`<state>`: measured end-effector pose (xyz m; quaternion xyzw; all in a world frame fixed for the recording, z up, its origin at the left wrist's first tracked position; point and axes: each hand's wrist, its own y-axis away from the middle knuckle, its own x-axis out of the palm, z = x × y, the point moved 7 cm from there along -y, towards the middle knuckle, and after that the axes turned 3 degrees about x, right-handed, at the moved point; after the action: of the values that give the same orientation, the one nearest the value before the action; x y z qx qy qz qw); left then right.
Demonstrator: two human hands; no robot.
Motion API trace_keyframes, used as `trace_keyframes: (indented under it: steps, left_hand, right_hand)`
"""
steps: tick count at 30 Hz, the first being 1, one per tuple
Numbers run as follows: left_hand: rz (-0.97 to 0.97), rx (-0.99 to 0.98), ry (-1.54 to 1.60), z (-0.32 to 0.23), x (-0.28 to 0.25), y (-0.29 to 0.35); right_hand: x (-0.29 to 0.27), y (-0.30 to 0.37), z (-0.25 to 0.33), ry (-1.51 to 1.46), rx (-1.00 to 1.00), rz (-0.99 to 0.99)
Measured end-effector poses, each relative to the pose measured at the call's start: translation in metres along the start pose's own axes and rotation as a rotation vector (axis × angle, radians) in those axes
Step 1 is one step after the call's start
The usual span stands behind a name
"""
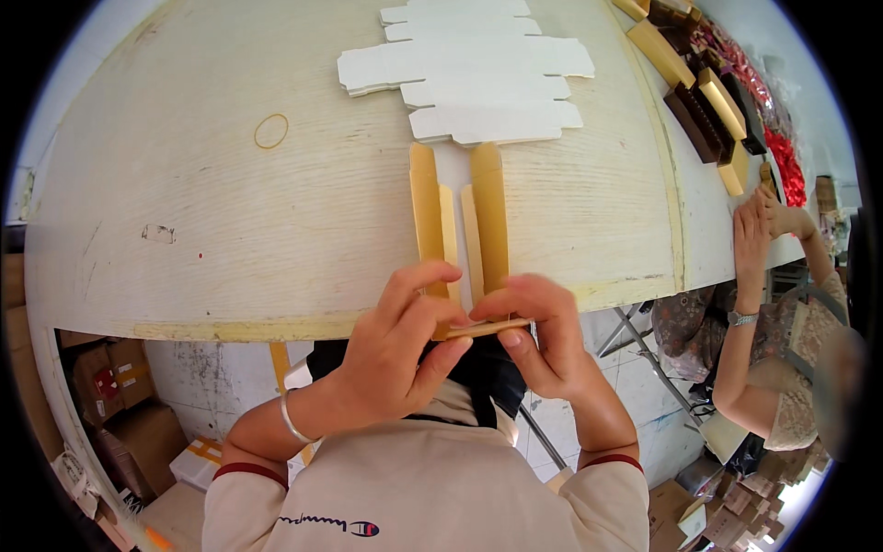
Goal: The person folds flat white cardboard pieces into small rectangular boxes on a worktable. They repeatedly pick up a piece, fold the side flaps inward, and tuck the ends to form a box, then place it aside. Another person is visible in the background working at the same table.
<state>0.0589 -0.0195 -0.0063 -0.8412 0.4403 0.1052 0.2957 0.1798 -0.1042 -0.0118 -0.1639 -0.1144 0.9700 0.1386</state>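
Pinching gold carton (491, 216), left fingers (416, 318), right fingers (543, 296), nearly closed

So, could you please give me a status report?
Left hand, right hand: pinching near end of long golden cardboard box. Box part-folded. Flat white cardboard blanks beyond; hands unobstructed.

Rubber band (287, 125) on pale table (322, 212), brown cartons (145, 437) beneath; red bundle (785, 158), right
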Motion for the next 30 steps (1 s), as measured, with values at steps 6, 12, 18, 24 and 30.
trace_keyframes:
  steps: [6,12,18,24,30]
  left_hand:
    - [-0.150,0.018,0.038,0.007,0.005,0.002]
    - [-0.041,0.082,0.102,0.005,-0.001,0.010]
    - [0.027,0.032,0.264,0.012,0.007,0.009]
    - [0.111,-0.035,0.206,0.007,0.009,0.008]
    - [-0.106,-0.172,0.366,0.015,0.005,0.014]
  right_hand:
    - [0.004,0.003,0.006,0.221,-0.196,-0.096]
    - [-0.002,0.008,-0.007,-0.018,-0.016,0.044]
    - [0.004,0.002,0.000,0.015,-0.058,0.078]
    - [-0.001,0.001,0.002,0.053,-0.096,0.036]
    - [-0.001,0.005,0.006,0.197,-0.148,-0.017]
